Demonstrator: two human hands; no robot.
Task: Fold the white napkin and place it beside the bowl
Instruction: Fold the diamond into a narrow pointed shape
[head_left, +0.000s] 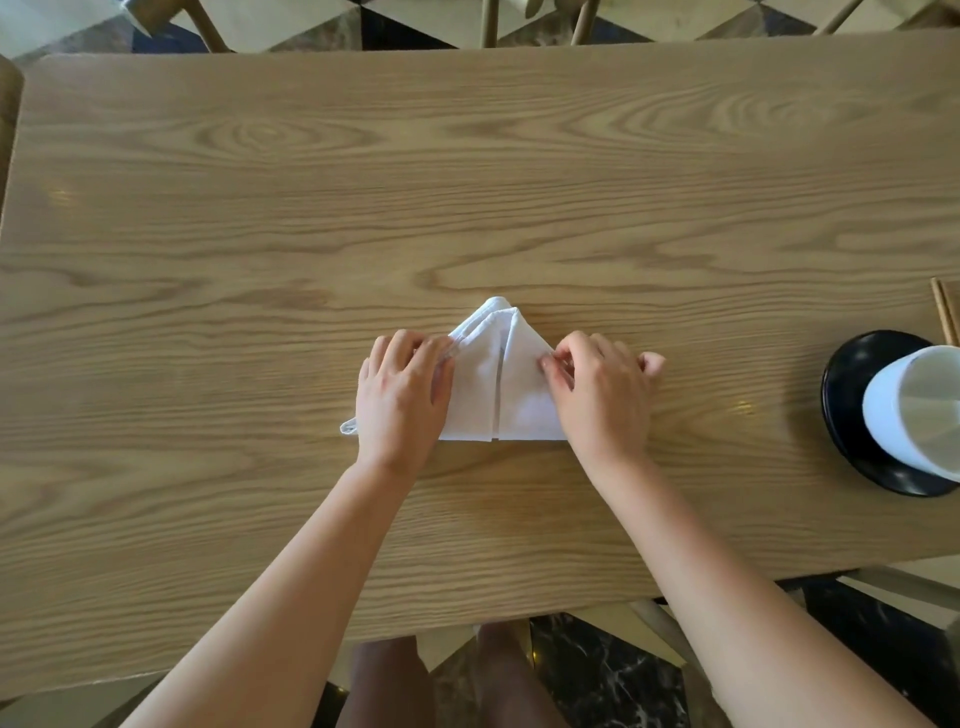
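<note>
The left hand (402, 397) lies flat, palm down, on the left flap of the white napkin (496, 387), fingers together and pressing the cloth rather than pinching it. The right hand (597, 392) has its grip nearly closed, fingertips (550, 364) curled onto the napkin's right sloping edge; whether cloth is caught between them cannot be told. The napkin is folded to a pointed shape, tip away from the person, two flaps meeting at a centre seam, its base toward the near edge of the wooden surface (311, 208). A small cloth corner pokes out beside the left wrist. Well apart, at the right edge of view, a white bowl (914, 410) stands on a black plate (852, 374), with chopsticks (944, 312) just beyond. No writing or labels can be read anywhere.
</note>
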